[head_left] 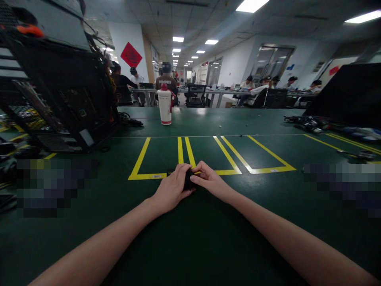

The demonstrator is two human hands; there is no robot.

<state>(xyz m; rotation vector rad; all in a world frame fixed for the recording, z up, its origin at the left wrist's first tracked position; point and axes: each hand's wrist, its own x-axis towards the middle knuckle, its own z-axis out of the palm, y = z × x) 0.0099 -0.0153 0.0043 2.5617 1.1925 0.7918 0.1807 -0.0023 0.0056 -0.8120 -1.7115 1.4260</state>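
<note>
A small black object [188, 179] sits between both my hands on the green table [208, 238], at the near edge of the yellow taped boxes [184, 155]. My left hand [172, 188] wraps its fingers round the object's left side. My right hand [206, 180] pinches it from the right with thumb and fingers. Most of the object is hidden by my fingers, so I cannot make out what it is.
A white tumbler with a red lid [164, 106] stands farther back on the table. A black open computer case [56, 91] fills the left. Cables and dark gear [309, 123] lie at the right. Several people sit at desks [256, 89] beyond.
</note>
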